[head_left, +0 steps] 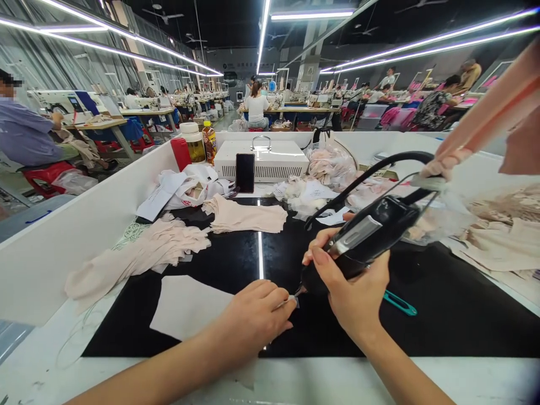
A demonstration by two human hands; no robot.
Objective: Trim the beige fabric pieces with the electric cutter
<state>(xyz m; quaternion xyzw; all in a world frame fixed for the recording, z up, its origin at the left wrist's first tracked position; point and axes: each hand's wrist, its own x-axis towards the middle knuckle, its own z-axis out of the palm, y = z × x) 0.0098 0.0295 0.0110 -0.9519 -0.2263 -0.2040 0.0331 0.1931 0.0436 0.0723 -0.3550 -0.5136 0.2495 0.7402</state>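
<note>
- While the right hand (352, 287) is gripping the black handheld tool (371, 230) in the head view, its fingers are closing around the tool body, and the narrow tip is pointing down toward the left hand (265, 309).
- The left hand is pinching a small piece (296, 302), fingers narrow, near the tip.
- The pale panel (185, 304) is lying on the black mat (455, 304), partly beneath the left hand.
- The teal implement (400, 302) is lying beside the right hand.
- The phone (245, 173) is leaning against the white box (261, 160).
</note>
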